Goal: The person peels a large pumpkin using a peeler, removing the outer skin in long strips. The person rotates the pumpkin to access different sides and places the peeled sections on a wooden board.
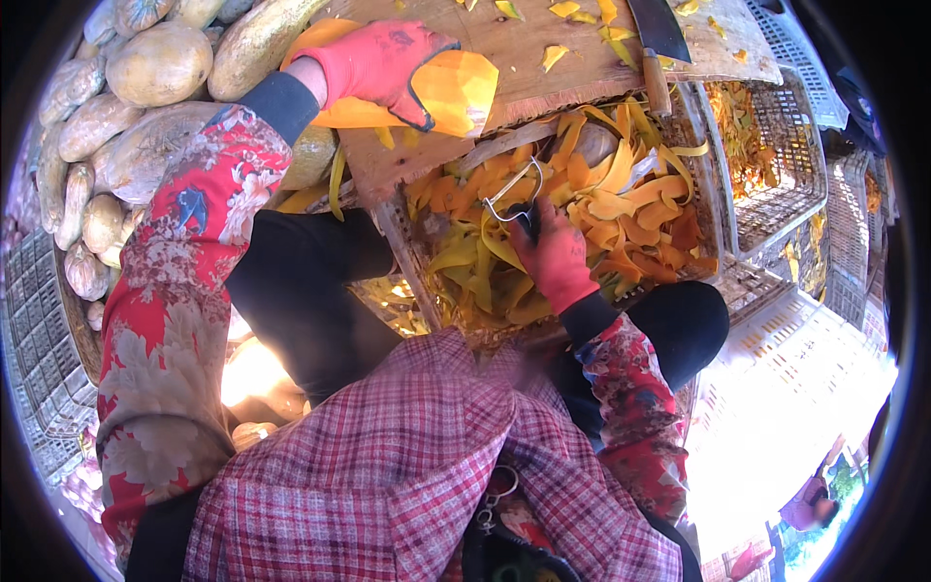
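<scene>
My left hand (pixel 382 69), in a red work glove with dark fingertips, grips a peeled orange squash (pixel 465 91) from above. The squash lies at the left edge of a wooden board (pixel 524 44), and its far side is partly hidden by the glove. In my right hand (pixel 556 258), also gloved, is a peeler (pixel 534 220) with a dark handle and a thin metal frame. It is held apart from the squash, over a crate (pixel 413 273) heaped with orange and yellow-green peel strips (pixel 644 211). The right fingers partly cover the handle.
A cleaver (pixel 658 33) lies on the board, its wooden handle overhanging the near edge. Several unpeeled squashes (pixel 160 65) are piled at left. Plastic crates stand at right (pixel 789 145) and left (pixel 36 313), with a pale one (pixel 771 371) beside my knee. A person (pixel 807 505) is at lower right.
</scene>
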The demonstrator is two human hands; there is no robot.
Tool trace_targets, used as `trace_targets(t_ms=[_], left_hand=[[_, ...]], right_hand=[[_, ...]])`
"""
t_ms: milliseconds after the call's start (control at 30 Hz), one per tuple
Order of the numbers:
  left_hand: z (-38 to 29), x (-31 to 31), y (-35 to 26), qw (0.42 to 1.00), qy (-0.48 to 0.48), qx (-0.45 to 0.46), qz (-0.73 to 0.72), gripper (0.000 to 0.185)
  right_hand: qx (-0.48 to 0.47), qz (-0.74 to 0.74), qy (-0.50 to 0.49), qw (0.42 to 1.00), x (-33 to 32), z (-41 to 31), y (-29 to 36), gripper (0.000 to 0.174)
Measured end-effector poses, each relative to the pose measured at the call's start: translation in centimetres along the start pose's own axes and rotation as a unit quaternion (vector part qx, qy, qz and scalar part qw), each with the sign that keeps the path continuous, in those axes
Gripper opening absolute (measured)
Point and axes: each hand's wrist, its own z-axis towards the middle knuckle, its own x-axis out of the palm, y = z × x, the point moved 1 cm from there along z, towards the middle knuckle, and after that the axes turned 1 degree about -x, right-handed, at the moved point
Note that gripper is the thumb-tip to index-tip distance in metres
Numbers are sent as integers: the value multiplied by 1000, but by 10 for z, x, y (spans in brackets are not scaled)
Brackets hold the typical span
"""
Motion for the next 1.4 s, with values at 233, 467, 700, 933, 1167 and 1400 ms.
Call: trace_targets(t_ms=[233, 467, 700, 933, 1167, 1400], left_hand=[[1, -28, -18, 996, 2, 33, 81, 100], [-42, -8, -23, 971, -101, -89, 198, 108], [-15, -16, 1, 985, -38, -88, 142, 107], [-44, -51, -3, 986, -138, 21, 90, 98], [-35, -52, 4, 994, -76, 0, 77, 96], [-26, -59, 9, 994, -92, 43, 35, 93]], right_hand=[[58, 117, -1, 991, -4, 40, 55, 42], [16, -57, 8, 998, -56, 60, 56, 42], [-160, -241, 96, 952, -84, 165, 121, 35], [-88, -188, 107, 972, -113, 113, 91, 32], [-88, -158, 68, 981, -94, 135, 93, 37], [-62, -136, 32, 988, -80, 100, 57, 38]])
